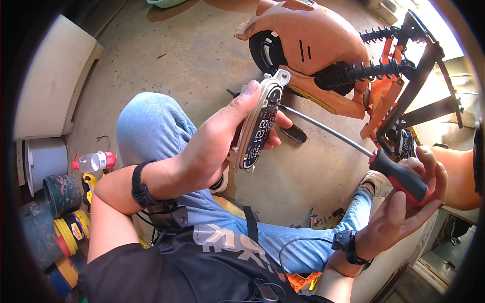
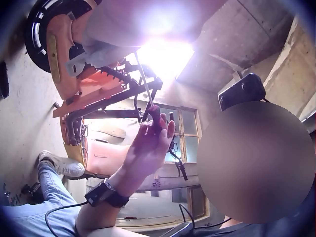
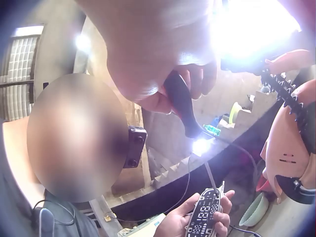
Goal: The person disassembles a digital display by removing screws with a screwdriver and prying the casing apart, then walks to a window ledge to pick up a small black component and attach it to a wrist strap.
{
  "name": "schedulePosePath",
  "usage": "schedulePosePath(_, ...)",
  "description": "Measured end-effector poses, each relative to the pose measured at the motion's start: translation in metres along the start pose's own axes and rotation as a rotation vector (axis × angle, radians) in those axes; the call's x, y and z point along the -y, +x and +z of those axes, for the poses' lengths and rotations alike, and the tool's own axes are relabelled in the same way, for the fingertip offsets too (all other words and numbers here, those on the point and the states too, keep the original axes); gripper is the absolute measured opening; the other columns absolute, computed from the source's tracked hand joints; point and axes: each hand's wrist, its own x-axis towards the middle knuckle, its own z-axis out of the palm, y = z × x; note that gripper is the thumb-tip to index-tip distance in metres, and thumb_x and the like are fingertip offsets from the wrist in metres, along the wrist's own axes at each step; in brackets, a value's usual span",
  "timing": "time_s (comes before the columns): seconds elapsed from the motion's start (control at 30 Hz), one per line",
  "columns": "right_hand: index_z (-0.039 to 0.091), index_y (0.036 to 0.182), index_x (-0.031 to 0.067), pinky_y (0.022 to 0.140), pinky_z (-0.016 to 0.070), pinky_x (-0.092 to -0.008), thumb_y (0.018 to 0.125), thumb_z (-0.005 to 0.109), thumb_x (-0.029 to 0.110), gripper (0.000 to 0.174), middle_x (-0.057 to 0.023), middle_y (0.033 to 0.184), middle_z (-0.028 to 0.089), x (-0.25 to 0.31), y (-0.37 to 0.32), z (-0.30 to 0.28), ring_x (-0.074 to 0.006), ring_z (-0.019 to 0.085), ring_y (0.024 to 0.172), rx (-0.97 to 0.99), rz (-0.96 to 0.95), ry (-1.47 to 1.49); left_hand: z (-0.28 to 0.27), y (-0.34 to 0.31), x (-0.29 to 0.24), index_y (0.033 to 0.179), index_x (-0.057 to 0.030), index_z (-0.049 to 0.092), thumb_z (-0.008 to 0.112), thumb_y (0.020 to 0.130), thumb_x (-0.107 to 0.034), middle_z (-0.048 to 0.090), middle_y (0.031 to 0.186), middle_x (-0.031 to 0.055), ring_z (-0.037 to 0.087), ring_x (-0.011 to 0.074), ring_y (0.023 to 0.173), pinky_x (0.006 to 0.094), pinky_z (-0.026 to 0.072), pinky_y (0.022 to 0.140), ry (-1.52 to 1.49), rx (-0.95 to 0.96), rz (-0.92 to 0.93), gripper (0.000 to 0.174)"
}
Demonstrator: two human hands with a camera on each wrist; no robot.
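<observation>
In the head view my left hand (image 1: 209, 139) grips a slim oval digital display panel (image 1: 261, 126) by its sides. Its dark face has white number segments, and a pale metal tab sticks out at the top end. My right hand (image 1: 401, 214) holds a screwdriver (image 1: 396, 177) by its black and red handle. The long metal shaft runs left, its tip right at the panel's edge near the tab. From the right wrist, the screwdriver (image 3: 181, 98) slants down to the display panel (image 3: 203, 212). The left wrist view shows the right hand (image 2: 148, 143) around the handle.
An orange scooter body (image 1: 313, 43) with black springs and frame lies ahead. Buckets (image 1: 63, 192), a plastic bottle (image 1: 96, 161) and a white cabinet (image 1: 50, 76) stand at the left. Small dark parts (image 1: 321, 219) lie on the floor near the shoe (image 1: 376, 183).
</observation>
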Motion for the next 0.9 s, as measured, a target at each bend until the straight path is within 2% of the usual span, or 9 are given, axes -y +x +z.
schedulePosePath(0.07, 0.033, 0.145, -0.0021, 0.093, 0.0497, -0.0332, 0.095, 0.06, 0.035, 0.068, -0.0251, 0.13, 0.054, -0.001, -0.002, -0.003, -0.0197, 0.058, 0.099, 0.091, 0.012, 0.26, 0.0, 0.0, 0.0, 0.147, -0.0045, 0.041, 0.027, 0.108, -0.051, 0.065, 0.115, 0.0128, 0.064, 0.0162, 0.093, 0.031, 0.0515, 0.091, -0.001, 0.004, -0.001, 0.062)
schedulePosePath(0.17, 0.032, 0.145, -0.0021, 0.098, 0.0479, -0.0382, 0.093, 0.06, 0.03, 0.068, -0.026, 0.133, 0.051, -0.01, -0.004, -0.023, -0.0223, 0.056, 0.108, 0.2, 0.135, 0.405, -0.001, 0.0, 0.0, 0.147, -0.0043, 0.041, 0.027, 0.108, -0.05, 0.065, 0.114, 0.0129, 0.064, 0.0161, 0.093, 0.031, 0.0514, 0.091, -0.009, -0.003, -0.006, 0.063)
schedulePosePath(0.3, 0.032, 0.145, -0.0024, 0.09, 0.0511, -0.0341, 0.094, 0.059, 0.034, 0.069, -0.0264, 0.132, 0.052, -0.001, -0.004, -0.017, -0.0219, 0.057, 0.106, 0.184, 0.197, 0.235, -0.001, 0.0, 0.0, 0.148, -0.0042, 0.041, 0.027, 0.108, -0.05, 0.065, 0.115, 0.013, 0.064, 0.0162, 0.093, 0.0307, 0.0514, 0.09, -0.006, -0.003, -0.006, 0.063)
schedulePosePath(0.37, 0.032, 0.145, -0.003, 0.073, 0.0507, -0.025, 0.094, 0.059, 0.036, 0.069, -0.0257, 0.129, 0.054, 0.002, -0.001, -0.005, -0.0187, 0.059, 0.094, 0.065, 0.035, 0.197, 0.0, 0.0, -0.001, 0.148, -0.0043, 0.041, 0.027, 0.108, -0.05, 0.065, 0.115, 0.013, 0.064, 0.0162, 0.093, 0.0306, 0.0515, 0.09, -0.009, -0.001, -0.005, 0.063)
schedulePosePath(0.47, 0.032, 0.145, -0.0036, 0.066, 0.0476, -0.0217, 0.095, 0.058, 0.039, 0.071, -0.0248, 0.126, 0.057, -0.003, 0.0, 0.002, -0.0167, 0.058, 0.085, 0.009, -0.031, 0.193, 0.0, 0.0, 0.0, 0.148, -0.0042, 0.041, 0.027, 0.108, -0.05, 0.065, 0.115, 0.013, 0.065, 0.0162, 0.093, 0.0305, 0.0515, 0.09, -0.014, 0.004, 0.005, 0.063)
schedulePosePath(0.6, 0.034, 0.144, -0.0035, 0.072, 0.0492, -0.0244, 0.096, 0.058, 0.04, 0.069, -0.0246, 0.125, 0.056, -0.003, -0.001, -0.008, -0.0171, 0.058, 0.086, 0.137, -0.005, 0.293, -0.001, -0.001, 0.0, 0.148, -0.004, 0.04, 0.027, 0.108, -0.05, 0.065, 0.115, 0.0131, 0.065, 0.0163, 0.093, 0.0305, 0.0514, 0.09, -0.01, -0.001, -0.002, 0.063)
schedulePosePath(0.7, 0.038, 0.143, 0.0035, 0.066, 0.0519, -0.0224, 0.091, 0.064, 0.054, 0.077, -0.022, 0.113, 0.06, 0.004, -0.002, -0.013, -0.0153, 0.06, 0.075, 0.115, 0.183, 0.195, -0.001, -0.001, 0.0, 0.148, -0.0038, 0.04, 0.027, 0.108, -0.05, 0.065, 0.115, 0.0131, 0.065, 0.0162, 0.093, 0.0307, 0.0514, 0.091, -0.006, -0.002, -0.003, 0.063)
schedulePosePath(0.77, 0.037, 0.143, -0.0016, 0.081, 0.0507, -0.0296, 0.097, 0.057, 0.035, 0.063, -0.0228, 0.122, 0.057, 0.001, -0.003, -0.017, -0.0207, 0.059, 0.093, 0.162, 0.194, 0.279, -0.001, 0.0, 0.0, 0.148, -0.0038, 0.04, 0.027, 0.108, -0.05, 0.065, 0.115, 0.013, 0.064, 0.0162, 0.093, 0.0309, 0.0513, 0.091, -0.004, -0.003, -0.001, 0.063)
schedulePosePath(0.9, 0.036, 0.143, -0.0009, 0.095, 0.0486, -0.0392, 0.094, 0.057, 0.027, 0.06, -0.0231, 0.123, 0.056, 0.003, -0.003, -0.008, -0.027, 0.056, 0.108, 0.09, 0.116, 0.35, 0.0, -0.001, -0.001, 0.147, -0.0042, 0.04, 0.029, 0.106, -0.053, 0.065, 0.115, 0.0138, 0.065, 0.0166, 0.094, 0.0309, 0.0522, 0.09, -0.031, 0.009, 0.016, 0.065)
